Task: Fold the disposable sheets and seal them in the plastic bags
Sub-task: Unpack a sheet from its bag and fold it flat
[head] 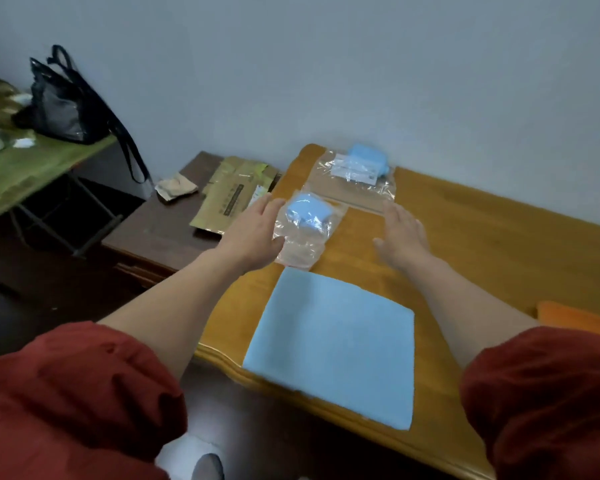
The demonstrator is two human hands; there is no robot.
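Note:
A flat, folded light-blue disposable sheet (333,344) lies on the near end of the orange wooden table (482,244). Beyond it sits a clear plastic bag (303,233) with a small folded blue sheet inside. A second clear bag (355,174), also holding a blue bundle, lies farther back by the wall. My left hand (253,233) reaches forward with straight fingers, its thumb side touching the near bag's left edge. My right hand (400,237) hovers flat over the table to the right of that bag, holding nothing.
A dark low cabinet (160,230) stands left of the table, with a brown paper package (232,199) and crumpled paper on it. A black bag (63,102) sits on a green folding table at far left. An orange cloth (575,320) lies at the right edge.

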